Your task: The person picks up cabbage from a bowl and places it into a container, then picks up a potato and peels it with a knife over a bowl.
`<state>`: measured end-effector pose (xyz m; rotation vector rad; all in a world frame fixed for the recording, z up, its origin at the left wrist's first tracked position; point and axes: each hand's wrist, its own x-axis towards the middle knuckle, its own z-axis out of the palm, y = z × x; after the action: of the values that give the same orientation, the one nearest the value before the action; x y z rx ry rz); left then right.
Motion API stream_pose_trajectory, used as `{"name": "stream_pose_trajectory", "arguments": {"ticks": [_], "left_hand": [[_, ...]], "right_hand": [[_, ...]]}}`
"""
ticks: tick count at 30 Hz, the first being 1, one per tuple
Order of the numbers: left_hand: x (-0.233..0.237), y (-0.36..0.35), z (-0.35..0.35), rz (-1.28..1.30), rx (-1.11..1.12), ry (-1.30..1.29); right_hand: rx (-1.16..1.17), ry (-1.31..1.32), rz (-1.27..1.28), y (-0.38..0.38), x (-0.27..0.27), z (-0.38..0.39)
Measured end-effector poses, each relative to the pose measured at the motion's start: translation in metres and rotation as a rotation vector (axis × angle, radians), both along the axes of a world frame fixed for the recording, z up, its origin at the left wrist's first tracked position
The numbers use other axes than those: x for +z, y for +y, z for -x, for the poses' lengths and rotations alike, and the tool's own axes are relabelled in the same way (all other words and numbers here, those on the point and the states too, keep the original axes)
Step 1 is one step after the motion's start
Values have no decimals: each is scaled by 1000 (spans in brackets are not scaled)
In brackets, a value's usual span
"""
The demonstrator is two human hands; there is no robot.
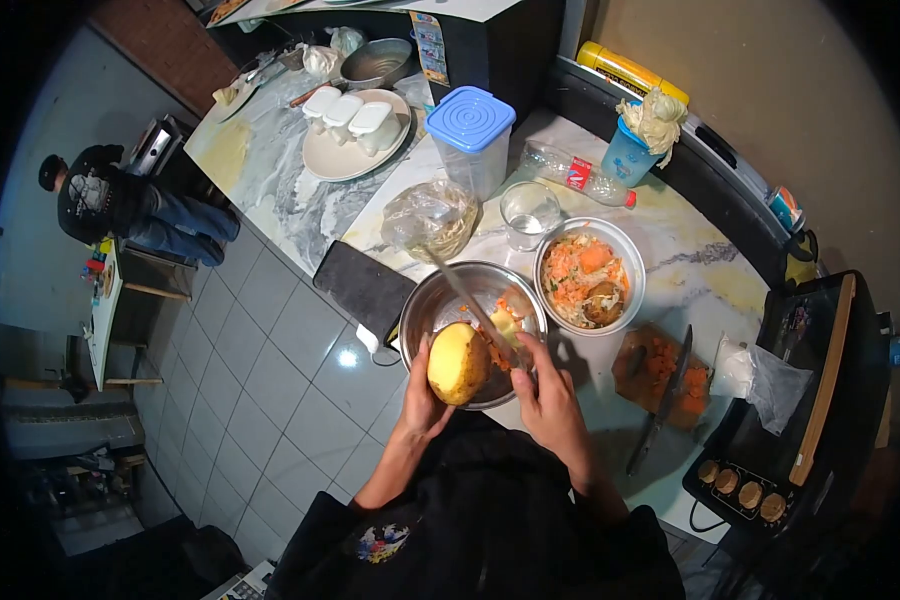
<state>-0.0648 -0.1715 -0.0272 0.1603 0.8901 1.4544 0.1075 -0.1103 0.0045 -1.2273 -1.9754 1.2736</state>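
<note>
My left hand is closed around a large potato, bare and yellow on one side with brown skin on the other. In my right hand is a knife, its long blade slanting up and left beside the potato. Both hands are over the near rim of a steel bowl holding orange and pale pieces. Touching distance to its right is a white bowl of shredded orange and pale food with a brown piece in it. My fingers hide the knife's handle.
A second knife lies across a board with chopped orange pieces. Behind the bowls stand a glass, a bagged bundle, a blue-lidded container and a plastic bottle. A black oven is at right; another person stands far left.
</note>
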Motion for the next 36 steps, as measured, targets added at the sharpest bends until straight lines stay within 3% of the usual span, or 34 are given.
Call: {"name": "stream_pose_trajectory", "arguments": {"ticks": [4, 9, 12, 13, 17, 24, 29, 34, 36], "left_hand": [[7, 3, -7, 62, 64, 7], [-10, -1, -3, 49, 73, 20], [-13, 3, -4, 85, 133, 110], [-13, 5, -5, 98, 155, 142], [-21, 8, -5, 139, 194, 191], [6, 21, -9, 149, 95, 171], [-5, 23, -8, 133, 68, 230], [-1, 23, -11, 96, 99, 200], [4, 23, -11, 39, 123, 372]], "right_hand": [[83, 121, 13, -12, 0, -1], [154, 69, -76, -28, -9, 1], [172, 55, 16, -33, -7, 1], [135, 145, -187, -33, -17, 4], [129, 118, -171, -31, -12, 2], [51, 66, -34, -23, -5, -2], [41, 21, 41, -20, 5, -9], [98, 34, -109, -23, -2, -12], [121, 12, -133, -26, -4, -10]]}}
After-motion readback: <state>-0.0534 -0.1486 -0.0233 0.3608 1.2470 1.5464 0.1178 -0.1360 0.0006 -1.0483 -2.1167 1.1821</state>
